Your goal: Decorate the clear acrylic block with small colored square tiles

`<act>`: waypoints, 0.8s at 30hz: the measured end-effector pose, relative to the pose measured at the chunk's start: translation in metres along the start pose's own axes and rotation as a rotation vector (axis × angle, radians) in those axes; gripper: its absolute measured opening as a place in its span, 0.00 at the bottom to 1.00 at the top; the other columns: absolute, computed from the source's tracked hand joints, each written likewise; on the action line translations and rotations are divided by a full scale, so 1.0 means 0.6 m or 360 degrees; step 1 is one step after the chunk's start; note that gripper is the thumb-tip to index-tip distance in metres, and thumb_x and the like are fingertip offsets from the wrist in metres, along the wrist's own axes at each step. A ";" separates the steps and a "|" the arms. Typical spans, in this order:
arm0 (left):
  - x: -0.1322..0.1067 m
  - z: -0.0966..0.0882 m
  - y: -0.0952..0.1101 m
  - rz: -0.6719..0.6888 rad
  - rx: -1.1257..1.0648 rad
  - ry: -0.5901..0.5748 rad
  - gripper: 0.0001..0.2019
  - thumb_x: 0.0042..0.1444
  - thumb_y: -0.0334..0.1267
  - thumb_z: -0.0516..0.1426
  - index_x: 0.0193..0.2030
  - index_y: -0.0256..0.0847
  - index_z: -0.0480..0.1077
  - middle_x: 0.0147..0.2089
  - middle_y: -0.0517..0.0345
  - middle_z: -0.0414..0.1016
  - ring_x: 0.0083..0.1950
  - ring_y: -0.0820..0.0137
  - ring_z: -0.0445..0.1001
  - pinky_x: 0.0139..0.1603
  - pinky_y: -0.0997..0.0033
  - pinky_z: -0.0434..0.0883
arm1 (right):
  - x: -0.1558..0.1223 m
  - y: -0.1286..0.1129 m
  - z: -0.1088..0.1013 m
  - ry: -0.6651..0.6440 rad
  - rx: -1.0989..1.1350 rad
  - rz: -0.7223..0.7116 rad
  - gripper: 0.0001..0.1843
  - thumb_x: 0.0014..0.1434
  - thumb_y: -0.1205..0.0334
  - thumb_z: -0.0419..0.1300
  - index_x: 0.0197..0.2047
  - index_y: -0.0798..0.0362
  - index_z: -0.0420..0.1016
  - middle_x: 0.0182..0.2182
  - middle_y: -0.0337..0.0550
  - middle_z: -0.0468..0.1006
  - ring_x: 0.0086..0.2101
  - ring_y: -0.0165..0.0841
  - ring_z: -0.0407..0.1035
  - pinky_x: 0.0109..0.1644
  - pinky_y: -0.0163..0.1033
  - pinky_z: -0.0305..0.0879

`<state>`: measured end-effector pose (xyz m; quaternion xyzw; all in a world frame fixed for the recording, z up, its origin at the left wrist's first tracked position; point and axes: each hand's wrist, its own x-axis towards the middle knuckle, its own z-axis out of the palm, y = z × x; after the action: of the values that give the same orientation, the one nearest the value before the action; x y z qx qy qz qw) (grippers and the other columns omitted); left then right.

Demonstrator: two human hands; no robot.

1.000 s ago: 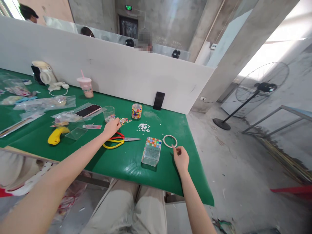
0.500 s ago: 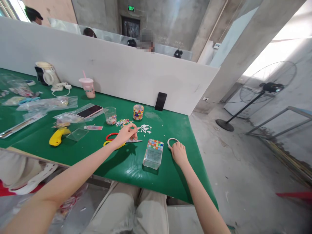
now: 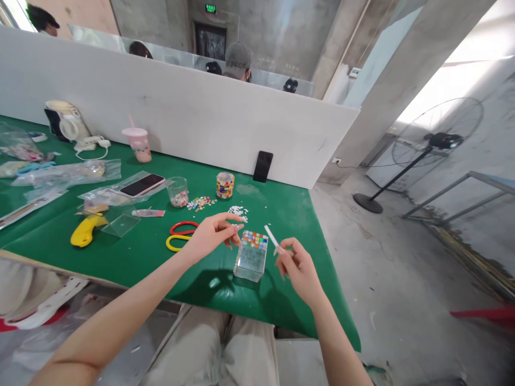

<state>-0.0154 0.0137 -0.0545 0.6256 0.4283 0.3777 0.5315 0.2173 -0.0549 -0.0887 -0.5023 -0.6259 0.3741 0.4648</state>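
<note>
My right hand (image 3: pixel 298 271) grips a roll of white tape (image 3: pixel 271 236), turned edge-on and lifted over the table to the right of the box. The clear box (image 3: pixel 251 262) stands on the green table, with rows of colourful mosaic tiles along its far part. Just beyond the box's left corner is my left hand (image 3: pixel 211 236), thumb and forefinger drawn together; anything between the fingertips is too small to make out. Scissors with red and yellow handles (image 3: pixel 177 244) lie left of it, their blades hidden by the hand. Small white pieces (image 3: pixel 238 211) are scattered beyond the fingers.
A tiled round cup (image 3: pixel 225 185), a clear cup with pieces (image 3: pixel 178 193), loose coloured tiles (image 3: pixel 201 203) and a black phone (image 3: pixel 263 166) are farther back. Leftward are a yellow tool (image 3: pixel 86 230), another phone (image 3: pixel 142 185) and a pink drink cup (image 3: pixel 139 145). A white partition (image 3: pixel 201 123) borders the table.
My right hand has lifted the tape roll off the table and turned it edge-on. My left hand has moved right and nearer, from above the scissor blades to the box's corner.
</note>
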 end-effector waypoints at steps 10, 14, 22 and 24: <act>-0.086 0.026 0.064 0.0542 -0.0068 0.0419 0.04 0.55 0.32 0.62 0.36 0.38 0.79 0.23 0.63 0.80 0.20 0.77 0.75 0.24 0.82 0.74 | -0.060 -0.093 0.017 -0.0174 0.0485 -0.0244 0.06 0.68 0.58 0.55 0.38 0.48 0.66 0.17 0.27 0.62 0.15 0.22 0.54 0.18 0.27 0.49; -0.096 0.028 0.070 0.0576 -0.0023 0.0178 0.10 0.56 0.29 0.60 0.44 0.40 0.80 0.23 0.65 0.80 0.20 0.79 0.74 0.24 0.85 0.74 | -0.066 -0.099 0.018 -0.0168 0.0481 -0.0309 0.06 0.68 0.60 0.55 0.38 0.49 0.66 0.18 0.27 0.61 0.17 0.21 0.50 0.19 0.27 0.46; -0.098 0.031 0.080 0.0575 0.0013 -0.0061 0.11 0.54 0.26 0.62 0.42 0.40 0.81 0.28 0.64 0.83 0.22 0.79 0.77 0.27 0.88 0.75 | -0.067 -0.095 0.013 -0.0207 0.0360 -0.0293 0.05 0.69 0.60 0.55 0.39 0.48 0.69 0.20 0.28 0.60 0.18 0.21 0.49 0.20 0.27 0.45; -0.104 0.033 0.083 0.0600 0.0031 -0.0062 0.12 0.53 0.25 0.63 0.41 0.41 0.81 0.29 0.65 0.84 0.23 0.80 0.78 0.28 0.89 0.74 | -0.067 -0.093 0.011 -0.0199 0.0335 -0.0284 0.05 0.69 0.60 0.55 0.39 0.48 0.70 0.20 0.28 0.60 0.18 0.21 0.49 0.20 0.27 0.44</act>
<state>-0.0118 -0.0547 -0.0095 0.7070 0.2967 0.4544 0.4535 0.1975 -0.1062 -0.0467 -0.3688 -0.6531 0.4254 0.5065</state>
